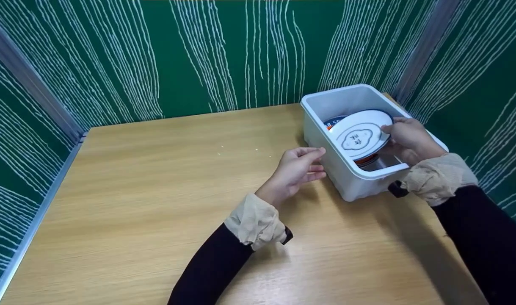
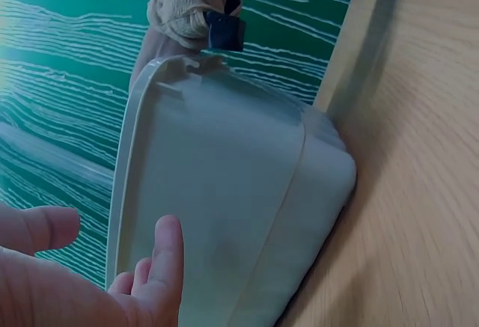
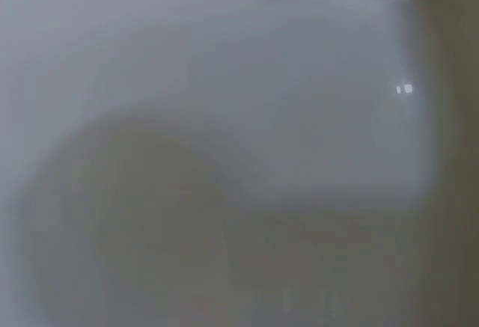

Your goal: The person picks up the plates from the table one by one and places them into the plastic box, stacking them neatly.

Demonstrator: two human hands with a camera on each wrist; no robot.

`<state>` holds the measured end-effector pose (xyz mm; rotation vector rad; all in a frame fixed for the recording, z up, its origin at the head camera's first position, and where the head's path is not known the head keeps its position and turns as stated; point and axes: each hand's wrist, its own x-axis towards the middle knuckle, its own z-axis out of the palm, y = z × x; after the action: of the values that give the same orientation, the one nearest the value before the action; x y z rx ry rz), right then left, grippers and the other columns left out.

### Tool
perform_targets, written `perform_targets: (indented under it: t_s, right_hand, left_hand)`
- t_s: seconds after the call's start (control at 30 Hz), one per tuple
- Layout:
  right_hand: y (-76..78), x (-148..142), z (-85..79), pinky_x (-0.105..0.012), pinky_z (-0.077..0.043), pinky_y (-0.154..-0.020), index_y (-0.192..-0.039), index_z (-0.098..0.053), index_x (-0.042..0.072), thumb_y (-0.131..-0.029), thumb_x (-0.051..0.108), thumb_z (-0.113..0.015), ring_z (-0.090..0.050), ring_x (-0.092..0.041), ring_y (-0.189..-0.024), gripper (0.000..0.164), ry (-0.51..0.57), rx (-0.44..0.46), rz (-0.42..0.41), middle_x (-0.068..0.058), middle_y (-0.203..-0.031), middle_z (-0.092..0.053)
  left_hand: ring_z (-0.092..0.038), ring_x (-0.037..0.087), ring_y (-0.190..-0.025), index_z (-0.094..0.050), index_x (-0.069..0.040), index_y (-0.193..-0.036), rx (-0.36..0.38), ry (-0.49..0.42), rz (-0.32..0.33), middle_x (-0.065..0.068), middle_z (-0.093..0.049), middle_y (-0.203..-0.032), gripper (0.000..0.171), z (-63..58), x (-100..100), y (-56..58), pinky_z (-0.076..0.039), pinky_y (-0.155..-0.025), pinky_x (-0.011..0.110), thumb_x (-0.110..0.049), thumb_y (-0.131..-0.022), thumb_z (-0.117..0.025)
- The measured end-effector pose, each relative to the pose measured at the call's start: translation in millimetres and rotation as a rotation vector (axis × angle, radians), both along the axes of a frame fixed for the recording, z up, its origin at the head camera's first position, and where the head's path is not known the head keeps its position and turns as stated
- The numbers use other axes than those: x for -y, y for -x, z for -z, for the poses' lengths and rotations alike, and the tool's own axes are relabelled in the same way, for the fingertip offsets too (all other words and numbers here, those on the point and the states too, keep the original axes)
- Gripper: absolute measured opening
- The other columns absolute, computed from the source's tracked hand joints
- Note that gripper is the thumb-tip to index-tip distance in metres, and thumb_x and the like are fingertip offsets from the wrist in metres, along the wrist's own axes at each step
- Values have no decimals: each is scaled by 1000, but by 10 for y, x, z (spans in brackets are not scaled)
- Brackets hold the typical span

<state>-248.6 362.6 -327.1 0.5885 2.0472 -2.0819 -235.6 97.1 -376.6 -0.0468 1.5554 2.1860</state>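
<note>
In the head view, a white oval plate (image 1: 361, 127) with a dark rim and a printed emblem with characters lies tilted inside a pale plastic bin (image 1: 342, 178). My right hand (image 1: 412, 135) reaches over the bin's near right side and pinches the plate's right edge, thumb on its face. Beneath the plate show parts of dark and orange printed items (image 1: 335, 120), mostly hidden. Beside the bin's left wall is my left hand (image 1: 293, 169), thumb and fingers extended and holding nothing. The left wrist view shows the left fingers (image 2: 168, 256) in front of the bin wall (image 2: 224, 170).
The bin stands at the back right of a wooden table (image 1: 156, 203). Green panels (image 1: 190, 63) with pale wavy lines enclose the table at the back and sides, with metal posts (image 1: 33, 67) at the corners. The right wrist view is blurred by a close pale surface.
</note>
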Motion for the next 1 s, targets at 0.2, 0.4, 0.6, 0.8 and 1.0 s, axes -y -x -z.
perform_targets:
  t_s: [0.2,0.4,0.6,0.8,1.0]
  right_hand:
    - [16,33,-14,-26,-55,-96,-165,-1,9,-110,17,-40,-57,-11,-116,68,-19,17,-15,-5,-132,-46]
    - [31,4,-24,-34,-46,-109,-159,-20,16,-109,24,-46,-53,-14,-125,58,67,74,-6,-4,-137,-50]
    - [27,11,-5,-47,-29,-121,-157,-23,19,-109,32,-45,-44,-17,-136,55,68,87,-39,-2,-142,-50]
    - [34,29,5,-49,-24,-123,-160,-18,19,-109,34,-43,-34,-18,-141,59,30,81,-63,-1,-147,-42]
    - [24,22,16,-39,-38,-114,-146,-34,18,-108,35,-45,-44,-18,-132,42,-8,80,-24,-4,-139,-47]
  left_hand:
    - [-65,23,-81,-68,-4,-105,8,-14,-15,23,-64,-119,17,-13,-126,-20,-64,-75,36,-14,-93,-76]
    - [-66,25,-84,-68,-3,-104,4,-14,-13,12,-68,-101,17,-46,-241,-27,-64,-75,35,-12,-93,-76]
    - [-68,22,-78,-69,-1,-102,11,-60,-19,13,-72,-96,13,-39,-324,4,-64,-75,35,-7,-93,-75]
    - [-70,22,-76,-67,-1,-100,21,-116,-44,15,-73,-93,10,-36,-373,23,-64,-74,34,1,-92,-73]
    - [-69,21,-74,-66,0,-96,25,-158,-43,18,-72,-94,8,-36,-412,19,-64,-72,32,5,-92,-71]
